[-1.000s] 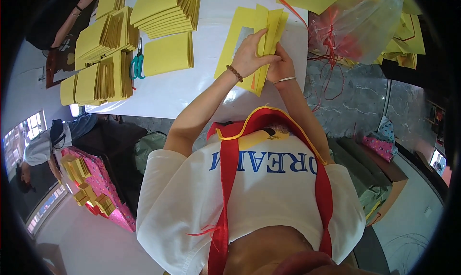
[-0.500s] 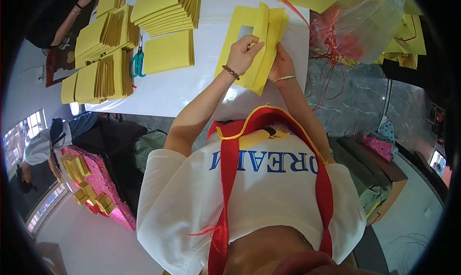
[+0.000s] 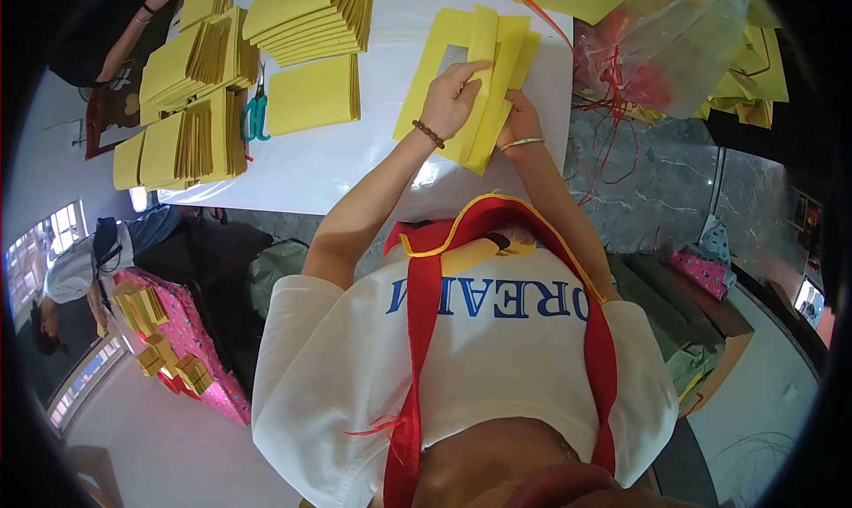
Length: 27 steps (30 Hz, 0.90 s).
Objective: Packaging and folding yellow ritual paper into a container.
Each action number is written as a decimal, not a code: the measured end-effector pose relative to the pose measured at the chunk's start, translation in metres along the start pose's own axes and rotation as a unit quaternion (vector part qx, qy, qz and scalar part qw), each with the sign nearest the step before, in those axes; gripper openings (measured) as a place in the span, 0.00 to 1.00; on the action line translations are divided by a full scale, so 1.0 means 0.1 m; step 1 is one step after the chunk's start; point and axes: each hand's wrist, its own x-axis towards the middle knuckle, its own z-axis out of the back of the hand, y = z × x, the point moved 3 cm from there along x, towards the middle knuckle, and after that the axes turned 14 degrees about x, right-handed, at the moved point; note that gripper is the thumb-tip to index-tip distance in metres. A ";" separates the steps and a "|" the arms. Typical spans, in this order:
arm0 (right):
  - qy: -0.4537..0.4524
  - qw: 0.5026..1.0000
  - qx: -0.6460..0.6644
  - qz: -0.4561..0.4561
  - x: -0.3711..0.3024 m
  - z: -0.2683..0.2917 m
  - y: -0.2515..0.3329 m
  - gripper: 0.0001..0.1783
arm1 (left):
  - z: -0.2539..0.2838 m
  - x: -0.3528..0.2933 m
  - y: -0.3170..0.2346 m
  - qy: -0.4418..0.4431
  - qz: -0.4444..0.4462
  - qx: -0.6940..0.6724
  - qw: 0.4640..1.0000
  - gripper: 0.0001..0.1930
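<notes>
A stack of yellow paper point(image 3: 512, 55) lies slanted on the white table in front of me, partly folded over along its length. A grey rectangle point(image 3: 453, 58) shows on its left part. My left hand point(image 3: 451, 102) grips the raised fold from the left, its index finger reaching across it and the other fingers curled. At the right edge, my right hand point(image 3: 521, 122) holds the paper, with some fingertips hidden behind it. To the left lies a folded yellow paper bundle point(image 3: 312, 95), and beside that are teal-handled scissors point(image 3: 256, 118).
Several yellow paper bundles point(image 3: 306, 15) fill the left of the white table point(image 3: 302, 171). A clear plastic bag point(image 3: 670, 55) with red string sits at the right, beside more yellow paper point(image 3: 754, 82). Another person's arm point(image 3: 124, 51) is at the far left; a pink-covered table point(image 3: 209, 348) stands behind left.
My left index finger has stretched further across the fold. My right hand has shifted slightly along the paper's right edge, and the paper's right part has spread a little.
</notes>
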 end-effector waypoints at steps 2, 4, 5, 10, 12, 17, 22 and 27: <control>-0.003 1.000 -0.014 0.003 -0.01 0.00 0.00 0.21 | -0.02 -0.01 0.02 0.033 0.004 0.010 0.999 0.15; 0.059 0.998 -0.023 -0.016 -0.01 -0.01 -0.01 0.22 | -0.05 -0.03 -0.01 0.050 0.084 -0.011 0.995 0.17; 0.059 0.998 -0.023 -0.016 0.00 0.00 -0.01 0.22 | -0.09 -0.02 -0.01 0.051 0.084 -0.012 0.995 0.17; 0.067 0.996 -0.058 0.031 0.01 -0.06 -0.01 0.22 | -0.05 -0.01 -0.09 -0.005 -0.007 0.065 0.998 0.16; 0.054 0.997 -0.055 0.031 0.00 -0.06 -0.02 0.21 | -0.08 0.00 0.04 -0.023 0.004 0.017 1.000 0.15; 0.048 0.999 0.005 -0.017 -0.04 -0.10 0.00 0.19 | -0.06 -0.02 0.14 0.002 0.095 0.002 0.995 0.10; 0.128 0.991 0.044 -0.004 -0.06 -0.16 -0.02 0.21 | 0.00 -0.04 0.07 -0.051 0.077 0.042 0.995 0.07; 0.060 0.998 0.008 0.001 -0.05 -0.17 -0.05 0.20 | -0.01 -0.01 0.04 -0.037 0.017 -0.028 0.999 0.14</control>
